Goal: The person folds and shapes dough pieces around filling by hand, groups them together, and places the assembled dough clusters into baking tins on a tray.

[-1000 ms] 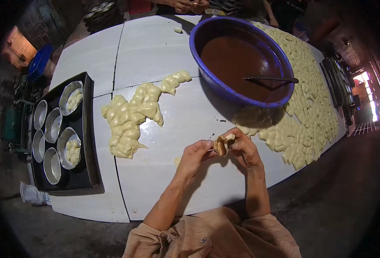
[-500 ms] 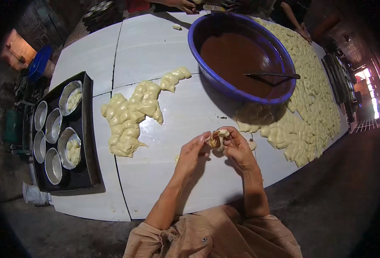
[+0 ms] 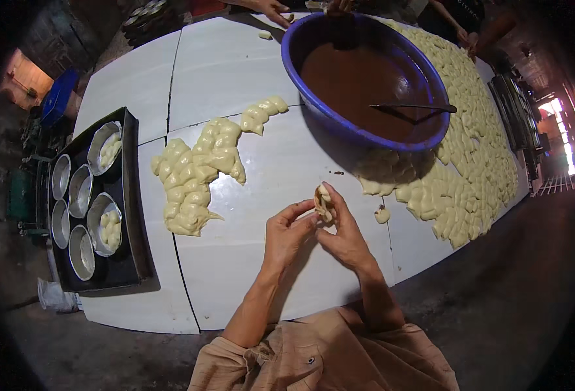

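Observation:
Between my hands, above the white table (image 3: 248, 274), is a piece of pale dough (image 3: 324, 203) folded around what looks like brown filling. My left hand (image 3: 286, 236) pinches its left side with thumb and fingertips. Fingers of my right hand (image 3: 347, 238) press it from the right and top. Just to the right lies a small loose dough lump (image 3: 382, 214) with a brown spot. Beyond my hands stands a large blue basin (image 3: 289, 62) of brown filling (image 3: 346, 81), a dark flat-bladed tool (image 3: 424, 108) resting across its right side. Pieces of dough (image 3: 199, 166) cluster to the left.
A black tray (image 3: 115, 277) at left holds several round metal pans (image 3: 81, 190), two with dough pieces inside. Many dough pieces (image 3: 473, 143) cover the table's right side. Other people's hands, one (image 3: 273, 12) behind the basin and another (image 3: 462, 34) at far right, reach over the table.
My hands have turned the dough upright and folded it, so less brown filling shows. At the far side, other people's hands have shifted, one reaching over the basin.

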Available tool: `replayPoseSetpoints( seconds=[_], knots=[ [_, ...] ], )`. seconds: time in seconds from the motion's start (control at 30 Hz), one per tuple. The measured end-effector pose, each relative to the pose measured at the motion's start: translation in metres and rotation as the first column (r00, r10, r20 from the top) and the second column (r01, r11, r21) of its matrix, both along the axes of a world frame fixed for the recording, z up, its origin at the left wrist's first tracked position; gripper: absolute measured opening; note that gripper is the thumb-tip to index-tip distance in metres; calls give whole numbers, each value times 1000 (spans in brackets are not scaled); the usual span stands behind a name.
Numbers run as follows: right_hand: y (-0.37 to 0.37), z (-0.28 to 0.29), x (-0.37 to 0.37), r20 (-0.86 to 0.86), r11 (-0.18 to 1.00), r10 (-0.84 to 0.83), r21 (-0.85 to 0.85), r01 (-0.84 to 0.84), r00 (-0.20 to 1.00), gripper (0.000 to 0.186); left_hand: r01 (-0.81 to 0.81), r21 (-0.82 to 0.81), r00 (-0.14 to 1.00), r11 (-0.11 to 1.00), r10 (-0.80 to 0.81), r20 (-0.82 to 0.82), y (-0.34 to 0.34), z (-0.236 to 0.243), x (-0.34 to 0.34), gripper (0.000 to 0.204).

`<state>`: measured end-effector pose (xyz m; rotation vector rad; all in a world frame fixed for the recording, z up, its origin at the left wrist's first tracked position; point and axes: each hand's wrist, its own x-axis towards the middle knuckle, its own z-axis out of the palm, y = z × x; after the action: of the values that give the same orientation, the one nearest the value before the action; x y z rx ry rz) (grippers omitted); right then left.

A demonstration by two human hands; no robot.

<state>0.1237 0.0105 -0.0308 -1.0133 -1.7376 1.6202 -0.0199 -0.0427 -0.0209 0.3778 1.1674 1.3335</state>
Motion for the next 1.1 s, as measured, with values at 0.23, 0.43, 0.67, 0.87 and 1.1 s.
replayPoseSetpoints(
  seconds=[0.23,0.43,0.67,0.87,1.1],
  knots=[
    [-9,-16,-4,143,948,-122,309,73,982,72,-137,21,978,990,132,163,-1,-25,-2,41],
    [-15,-15,-4,140,894,-188,434,110,972,48,-47,-13,998,999,46,-43,0,-2,-8,35],
    [-13,-17,-7,-86,915,-343,196,353,936,28,-97,13,973,995,97,-212,-1,-2,-6,37],
    [-10,-12,-8,-93,911,-333,226,346,938,22,-62,19,987,998,65,-148,-5,8,2,32],
    [1,7,-2,-201,948,-221,-272,162,954,14,14,69,999,998,-11,-49,-1,11,-3,37]
  ],
)
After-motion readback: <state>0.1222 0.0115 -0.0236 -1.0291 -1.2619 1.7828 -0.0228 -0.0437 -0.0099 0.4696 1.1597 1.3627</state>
